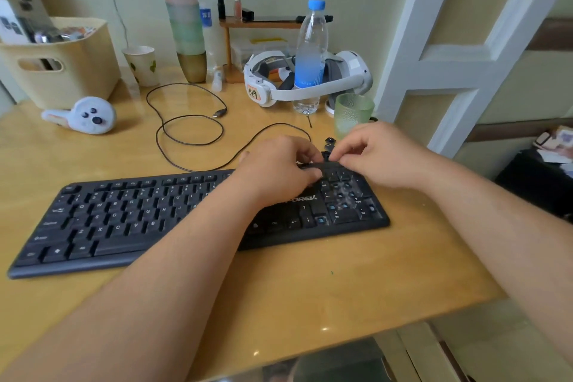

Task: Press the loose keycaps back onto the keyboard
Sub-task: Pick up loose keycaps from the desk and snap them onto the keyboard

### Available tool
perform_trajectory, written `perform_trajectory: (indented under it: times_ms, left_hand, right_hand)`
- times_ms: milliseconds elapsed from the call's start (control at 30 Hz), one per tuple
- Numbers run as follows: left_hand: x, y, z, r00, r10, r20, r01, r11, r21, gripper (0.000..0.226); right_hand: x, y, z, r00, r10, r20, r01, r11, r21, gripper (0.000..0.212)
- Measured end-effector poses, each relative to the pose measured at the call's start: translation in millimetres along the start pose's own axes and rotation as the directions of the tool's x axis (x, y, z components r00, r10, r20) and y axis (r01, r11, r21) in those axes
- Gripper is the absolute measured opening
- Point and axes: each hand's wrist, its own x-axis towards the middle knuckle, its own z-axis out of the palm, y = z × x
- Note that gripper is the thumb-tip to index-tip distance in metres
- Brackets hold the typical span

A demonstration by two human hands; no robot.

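Hands (328, 164), two, pinch one keycap (319, 166) over one keyboard (124, 220).

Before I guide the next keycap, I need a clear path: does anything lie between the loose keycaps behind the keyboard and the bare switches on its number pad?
Nothing visible does, apart from the hands themselves. The loose keycaps lie just behind the keyboard; left hand and right hand work over its top right edge.

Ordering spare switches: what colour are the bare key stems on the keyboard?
Blue stems, seen on the keyboard in the head view.
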Motion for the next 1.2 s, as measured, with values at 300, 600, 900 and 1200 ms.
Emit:
perform_trajectory:
  times_ms: [300,600,900,1200]
  left_hand:
    - [3,-1,2,0.998,-0.050,-0.042,0.048,0.998,-0.037,0.017]
    - [1,4,8,0.998,0.005,-0.056,-0.003,1.000,0.030,0.013]
    - [3,1,7,0.998,-0.005,-0.068,0.008,0.999,0.042,0.013]
    - [4,-5,3,0.991,-0.020,-0.130,0.010,0.997,-0.081,0.016]
  right_hand:
    - [-51,7,10,0.955,-0.259,0.142,0.283,0.941,-0.184,0.071]
    - [7,10,3,0.991,-0.126,-0.037,0.110,0.952,-0.286,0.035]
    - [58,-2,11,0.970,-0.122,0.212,0.222,0.803,-0.553,0.041]
    - [56,-8,1,0.991,-0.112,0.069,0.129,0.924,-0.359,0.021]
